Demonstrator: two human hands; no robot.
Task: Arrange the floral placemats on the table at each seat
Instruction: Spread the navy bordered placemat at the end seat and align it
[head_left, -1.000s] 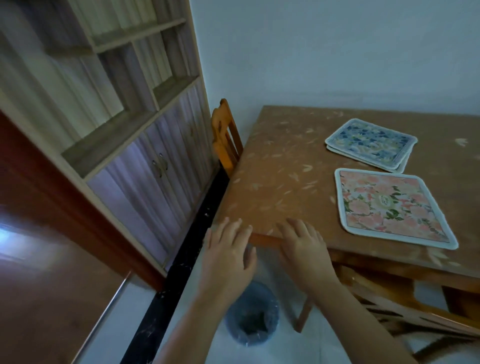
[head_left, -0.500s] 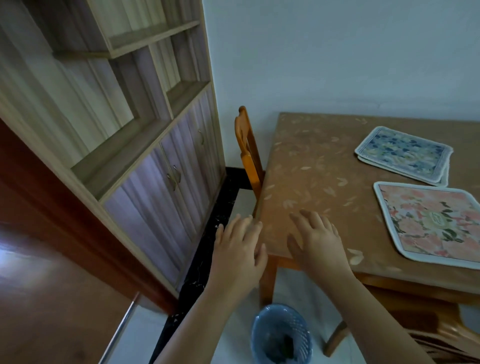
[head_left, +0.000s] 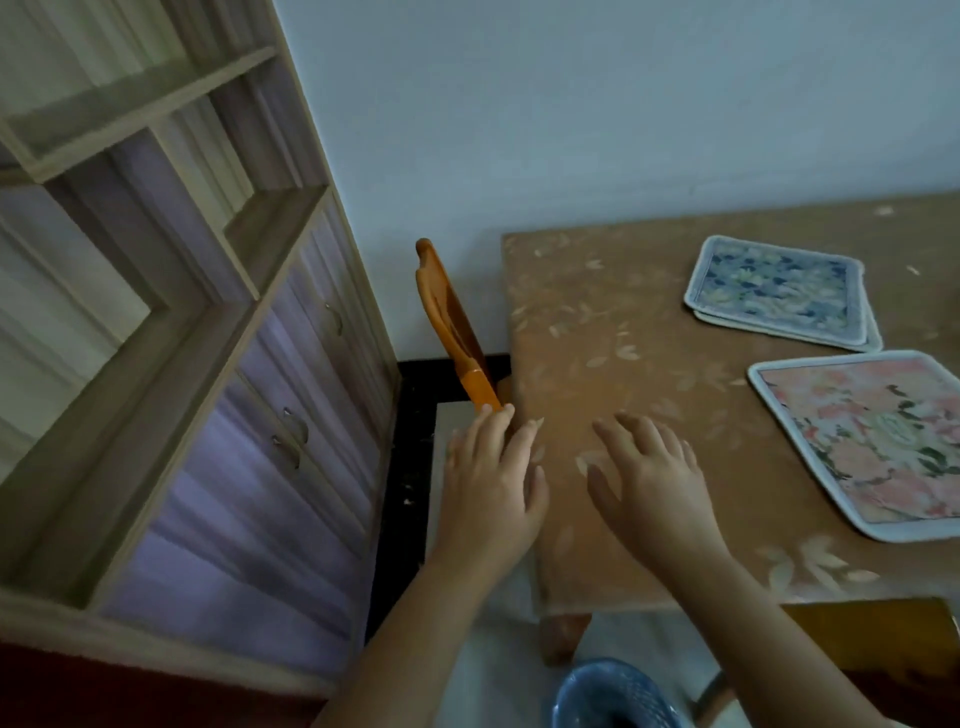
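Left hand (head_left: 488, 499) hangs by orange chair (head_left: 447, 317), right hand (head_left: 654, 493) over table (head_left: 597, 322).

Table (head_left: 623, 338) fills 1 to 4 o'clock of the view. On it: single placemat (head_left: 878, 447) at 3 o'clock; placemat stack (head_left: 774, 288) behind it at 2 o'clock, apart. Right hand (head_left: 649, 483) over the table's near-left corner; left hand (head_left: 493, 488) at its 9 o'clock, over the table's left edge. Chair (head_left: 452, 322) at 12 o'clock of the left hand, against the table's left side. Cabinet (head_left: 234, 389) at 9 o'clock. Bin (head_left: 608, 696) on the floor at 6 o'clock
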